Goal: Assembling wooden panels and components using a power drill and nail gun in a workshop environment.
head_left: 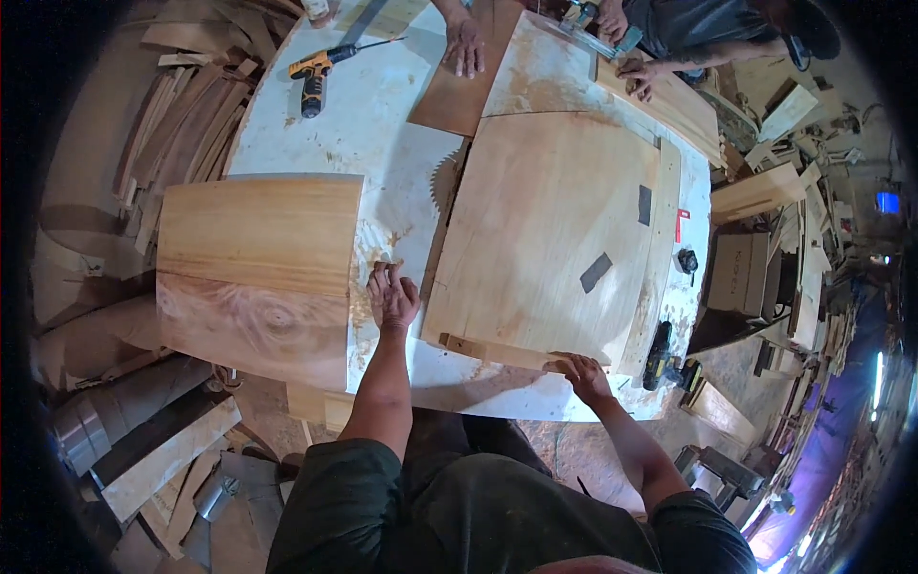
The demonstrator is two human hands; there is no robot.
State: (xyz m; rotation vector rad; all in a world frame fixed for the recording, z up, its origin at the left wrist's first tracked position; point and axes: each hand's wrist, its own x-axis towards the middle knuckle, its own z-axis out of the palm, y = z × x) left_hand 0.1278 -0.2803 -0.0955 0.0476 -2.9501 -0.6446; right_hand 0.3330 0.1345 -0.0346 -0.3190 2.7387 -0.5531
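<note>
A wide pale wooden panel (pixel 550 220) lies on the white table, with two dark grey patches on its face. Along its near edge runs a narrow wooden strip (pixel 502 354). My right hand (pixel 583 376) grips the right end of this strip, its fingers bent over the wood. Left of the panel, my left hand (pixel 394 297) is over the white tabletop (pixel 382 359), fingers apart and slightly bent, holding nothing. Beside it on the left lies a two-toned board (pixel 258 273), lighter in its far half. Beyond my left hand is a toothed saw blade (pixel 446 184).
An orange-black cordless drill (pixel 314 77) lies at the far left. Across the table, one person's hand (pixel 466 46) rests near a brown board (pixel 449 100); another person's hands (pixel 636 77) work over a plank. A second drill (pixel 658 356) is at the right edge. Offcuts (pixel 186 115) surround the table.
</note>
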